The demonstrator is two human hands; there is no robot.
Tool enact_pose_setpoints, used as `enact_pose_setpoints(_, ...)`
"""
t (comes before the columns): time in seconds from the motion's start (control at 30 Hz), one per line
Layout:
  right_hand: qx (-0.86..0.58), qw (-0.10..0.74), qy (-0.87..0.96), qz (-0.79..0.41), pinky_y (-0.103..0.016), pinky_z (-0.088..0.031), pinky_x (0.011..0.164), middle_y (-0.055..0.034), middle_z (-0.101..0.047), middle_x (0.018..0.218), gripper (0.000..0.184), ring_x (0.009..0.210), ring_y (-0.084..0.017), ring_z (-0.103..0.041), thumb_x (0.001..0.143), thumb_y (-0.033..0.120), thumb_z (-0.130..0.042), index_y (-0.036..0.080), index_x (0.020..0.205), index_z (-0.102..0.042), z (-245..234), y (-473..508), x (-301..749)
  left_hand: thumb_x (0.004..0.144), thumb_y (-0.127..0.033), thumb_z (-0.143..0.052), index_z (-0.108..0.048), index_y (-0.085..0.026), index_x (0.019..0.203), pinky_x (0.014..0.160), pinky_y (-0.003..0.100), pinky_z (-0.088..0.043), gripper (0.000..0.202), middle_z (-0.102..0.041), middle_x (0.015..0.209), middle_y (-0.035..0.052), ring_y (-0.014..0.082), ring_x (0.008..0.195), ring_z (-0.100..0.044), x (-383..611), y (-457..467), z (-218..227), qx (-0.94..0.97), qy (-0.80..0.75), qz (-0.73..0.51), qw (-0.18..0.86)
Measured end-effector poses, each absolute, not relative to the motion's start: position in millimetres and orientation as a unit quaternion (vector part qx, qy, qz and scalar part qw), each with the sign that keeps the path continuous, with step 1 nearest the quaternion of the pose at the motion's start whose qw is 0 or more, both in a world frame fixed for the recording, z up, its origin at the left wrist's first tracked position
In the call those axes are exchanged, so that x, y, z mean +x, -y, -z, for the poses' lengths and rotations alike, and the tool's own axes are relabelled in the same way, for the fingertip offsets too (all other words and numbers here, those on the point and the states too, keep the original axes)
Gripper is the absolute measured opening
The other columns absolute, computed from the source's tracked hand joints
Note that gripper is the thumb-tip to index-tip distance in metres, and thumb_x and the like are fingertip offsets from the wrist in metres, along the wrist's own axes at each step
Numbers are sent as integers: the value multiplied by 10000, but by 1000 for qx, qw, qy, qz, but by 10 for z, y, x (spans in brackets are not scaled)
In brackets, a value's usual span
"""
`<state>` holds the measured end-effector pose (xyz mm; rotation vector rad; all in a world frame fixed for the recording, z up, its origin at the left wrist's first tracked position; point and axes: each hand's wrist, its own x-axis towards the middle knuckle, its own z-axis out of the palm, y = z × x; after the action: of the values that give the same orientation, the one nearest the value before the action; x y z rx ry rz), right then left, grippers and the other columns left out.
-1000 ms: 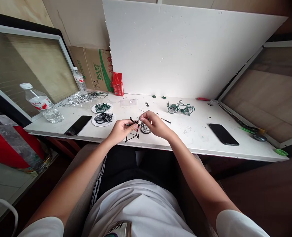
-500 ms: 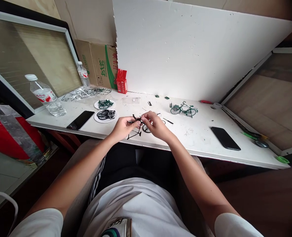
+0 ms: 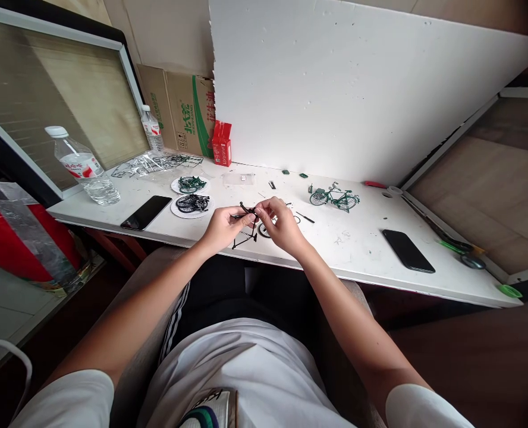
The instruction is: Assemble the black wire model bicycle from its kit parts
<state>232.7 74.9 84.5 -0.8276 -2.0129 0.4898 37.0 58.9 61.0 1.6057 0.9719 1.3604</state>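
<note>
Both hands meet over the front edge of the white table. Pinched between the thumb and fingers of my left hand point(image 3: 223, 229) is a small black model bicycle frame point(image 3: 254, 230), its thin tubes hanging below the fingertips. My right hand point(image 3: 282, 226) is closed at the frame's upper end; the fingers hide whatever small part may be there. Just behind the right fingers a black spoked wheel point(image 3: 263, 230) lies partly covered on the table. To the right stands an assembled green model bicycle point(image 3: 334, 197).
Two paper plates hold black bicycle parts point(image 3: 191, 203) and green parts point(image 3: 191, 184). Phones lie at left point(image 3: 147, 213) and right point(image 3: 408, 250). A water bottle point(image 3: 83, 166), a red box point(image 3: 222, 144) and a cardboard carton point(image 3: 186, 113) stand at the left and back. A thin black tool point(image 3: 305, 217) lies behind my right hand.
The view has shifted slightly. Both hands keep their pinch on the black frame, and the right fingers have moved only a little.
</note>
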Motion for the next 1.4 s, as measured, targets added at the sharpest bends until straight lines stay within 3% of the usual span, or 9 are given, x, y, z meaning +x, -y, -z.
enact_pose_setpoints(0.5,-343,464,797,-177,-401,-493,856,-61,-649,835,410,876,-237,-582,1076,583,-553,234,975,-745,-875,-722,2303,775,-622,-883,-809,-115,1070,879,430,-651,592,-827,1047,141,278,872,-800,413,-604,-588,587,-362,-568,449)
enact_pose_setpoints(0.73,-344,464,794,-189,-379,-455,805,-42,-609,760,500,804,-214,-541,1070,633,-530,220,902,-758,-862,-730,2299,762,-568,-918,-817,-105,1029,864,422,-662,544,-819,950,116,255,831,-794,425,-599,-591,559,-347,-584,475)
enact_pose_setpoints(1.0,-337,486,778,-212,-368,-441,767,-26,-584,760,359,780,-199,-530,1029,534,-655,202,998,-789,-820,-758,2299,760,-577,-917,-822,-118,1017,873,433,-659,534,-817,960,114,253,835,-792,433,-605,-571,556,-342,-588,478)
enact_pose_setpoints(1.4,-350,480,778,-203,-377,-450,810,-47,-653,851,364,834,-207,-564,1071,548,-573,215,996,-701,-765,-761,2258,776,-550,-912,-814,-102,1014,835,401,-653,517,-821,944,125,253,822,-793,429,-621,-556,565,-340,-584,473)
